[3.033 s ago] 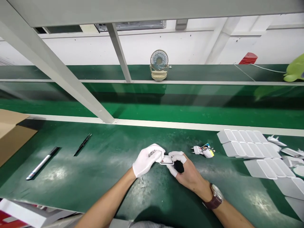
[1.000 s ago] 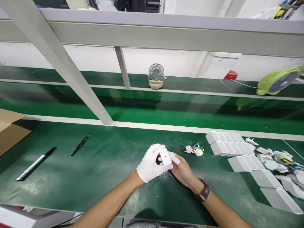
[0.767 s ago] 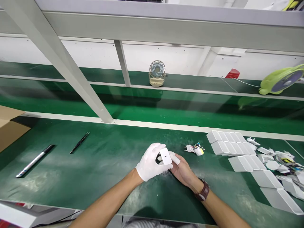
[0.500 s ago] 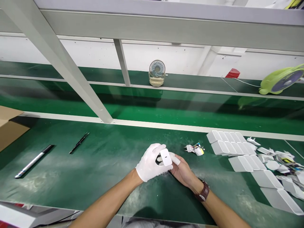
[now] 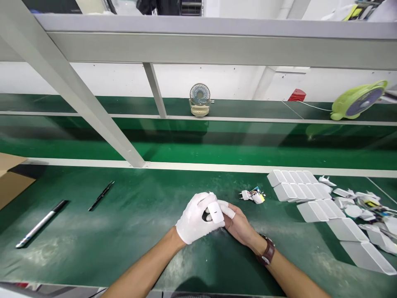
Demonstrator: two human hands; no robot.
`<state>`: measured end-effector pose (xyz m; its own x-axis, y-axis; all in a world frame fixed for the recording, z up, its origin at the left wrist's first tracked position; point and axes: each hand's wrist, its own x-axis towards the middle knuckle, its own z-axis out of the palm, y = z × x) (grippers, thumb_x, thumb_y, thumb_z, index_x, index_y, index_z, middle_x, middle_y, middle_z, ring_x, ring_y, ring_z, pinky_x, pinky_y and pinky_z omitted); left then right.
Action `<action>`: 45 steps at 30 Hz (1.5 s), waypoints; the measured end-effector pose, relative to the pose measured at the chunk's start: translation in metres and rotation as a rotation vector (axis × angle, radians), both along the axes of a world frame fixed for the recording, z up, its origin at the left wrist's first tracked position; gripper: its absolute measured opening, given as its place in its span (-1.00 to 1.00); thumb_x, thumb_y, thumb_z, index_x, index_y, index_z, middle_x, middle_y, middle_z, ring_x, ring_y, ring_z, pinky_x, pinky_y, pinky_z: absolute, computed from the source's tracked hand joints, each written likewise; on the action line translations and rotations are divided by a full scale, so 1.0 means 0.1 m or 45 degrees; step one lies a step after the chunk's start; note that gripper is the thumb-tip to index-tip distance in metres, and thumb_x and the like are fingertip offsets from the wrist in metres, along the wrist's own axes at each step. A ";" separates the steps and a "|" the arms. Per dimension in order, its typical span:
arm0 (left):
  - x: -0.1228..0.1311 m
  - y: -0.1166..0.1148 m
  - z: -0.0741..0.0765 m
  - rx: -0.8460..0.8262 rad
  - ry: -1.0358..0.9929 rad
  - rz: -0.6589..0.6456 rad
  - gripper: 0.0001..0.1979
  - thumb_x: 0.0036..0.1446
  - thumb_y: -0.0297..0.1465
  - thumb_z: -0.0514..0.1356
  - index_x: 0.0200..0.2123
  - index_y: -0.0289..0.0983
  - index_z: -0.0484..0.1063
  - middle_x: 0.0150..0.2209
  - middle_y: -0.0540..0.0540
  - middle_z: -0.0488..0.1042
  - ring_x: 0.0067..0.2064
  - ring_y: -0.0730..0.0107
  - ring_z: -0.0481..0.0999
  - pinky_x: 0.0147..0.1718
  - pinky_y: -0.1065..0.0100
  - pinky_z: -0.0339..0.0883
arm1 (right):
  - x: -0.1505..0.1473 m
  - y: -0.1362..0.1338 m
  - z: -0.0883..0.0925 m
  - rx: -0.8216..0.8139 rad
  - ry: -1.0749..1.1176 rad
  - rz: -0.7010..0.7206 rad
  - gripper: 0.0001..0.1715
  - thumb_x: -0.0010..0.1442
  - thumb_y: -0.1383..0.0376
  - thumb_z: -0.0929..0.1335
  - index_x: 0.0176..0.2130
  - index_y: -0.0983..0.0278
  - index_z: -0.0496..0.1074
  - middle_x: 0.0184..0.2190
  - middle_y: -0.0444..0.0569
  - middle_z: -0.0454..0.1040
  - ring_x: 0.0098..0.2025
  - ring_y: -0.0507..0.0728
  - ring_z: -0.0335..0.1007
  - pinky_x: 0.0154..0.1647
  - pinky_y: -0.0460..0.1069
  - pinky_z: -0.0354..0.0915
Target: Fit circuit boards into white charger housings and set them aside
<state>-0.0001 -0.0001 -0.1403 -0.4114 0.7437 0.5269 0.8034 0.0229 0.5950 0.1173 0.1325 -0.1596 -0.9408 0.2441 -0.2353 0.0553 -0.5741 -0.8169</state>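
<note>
A small white charger with rounded corners and a dark slot in its face is held up over the bench. My left hand, in a white glove, is closed around it from the left. My right hand meets it from the right, its fingers in white covers pinching the charger's side and back; the fingertips are partly hidden. Just right of the hands lies a small group of white plug parts with bits of coloured circuitry.
Rows of white charger casings stand at the right, with a heap of loose parts beyond. A marker, a black pen and a cardboard box lie leftward. A small fan and a green fan stand behind.
My view has tilted slightly upward and shifted. Both hands still grip the charger, which is turned a little, and they sit slightly lower in the picture.
</note>
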 end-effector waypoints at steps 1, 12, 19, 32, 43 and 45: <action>-0.02 0.00 -0.01 -0.024 -0.024 -0.006 -0.21 -0.14 -0.37 0.48 0.19 -0.18 0.28 0.03 -0.22 0.44 0.04 0.06 0.49 0.00 0.05 0.48 | 0.00 0.03 -0.01 0.116 0.019 -0.017 -0.51 0.26 0.00 0.38 0.06 0.22 0.50 -0.11 0.06 0.60 -0.04 0.27 0.53 0.00 0.20 0.42; -0.50 -0.34 0.25 -0.182 0.107 0.427 -0.57 0.13 -0.28 0.34 0.07 -0.18 0.43 0.06 -0.19 0.46 0.13 0.12 0.44 0.14 0.05 0.39 | -0.03 0.32 -0.28 2.230 0.447 -0.285 -0.74 0.33 0.30 0.29 -0.03 0.23 0.51 -0.15 0.13 0.50 -0.16 0.23 0.54 -0.19 0.08 0.51; -1.31 -1.74 0.34 -0.547 0.247 1.201 -0.58 0.16 -0.24 0.24 0.06 -0.28 0.44 0.08 -0.27 0.46 0.19 -0.03 0.36 0.21 0.00 0.23 | 0.14 0.41 -0.10 2.208 0.548 -0.475 -0.56 0.27 0.29 0.40 0.14 0.22 0.41 0.02 0.14 0.51 -0.01 0.26 0.53 0.01 0.11 0.43; -0.87 -1.54 0.59 -0.631 0.083 0.845 -0.82 0.26 -0.28 0.13 -0.35 -0.16 0.48 -0.27 -0.02 0.55 -0.18 0.24 0.56 -0.10 0.26 0.43 | 0.27 0.02 0.22 1.955 0.775 -0.090 -0.26 0.26 0.40 0.39 0.35 0.15 0.19 0.09 0.08 0.51 0.06 0.22 0.48 0.12 0.12 0.41; -0.08 -0.15 0.67 -0.221 -0.269 0.235 -0.70 0.13 -0.41 0.23 -0.04 -0.19 0.43 -0.12 -0.11 0.47 -0.20 0.30 0.52 -0.19 0.21 0.46 | 0.26 0.15 0.35 1.089 0.387 -0.007 -0.78 0.38 0.19 0.30 -0.19 0.20 0.52 -0.41 -0.08 0.52 -0.40 0.08 0.41 -0.34 -0.02 0.33; -0.18 -0.11 0.44 -0.253 -0.386 0.428 -0.40 -0.03 -0.42 0.32 0.12 -0.20 0.32 -0.01 -0.17 0.46 -0.07 0.18 0.53 -0.11 0.12 0.47 | 0.22 0.27 0.39 0.807 0.341 -0.197 -0.77 0.38 0.17 0.29 -0.15 0.22 0.49 -0.40 -0.07 0.53 -0.38 0.09 0.45 -0.32 -0.01 0.35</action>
<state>-0.0182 -0.0110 -0.0964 -0.7587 0.6172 0.2082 0.5237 0.3878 0.7585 0.1392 0.1591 -0.1202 -0.8899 0.3932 0.2311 -0.2379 0.0321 -0.9708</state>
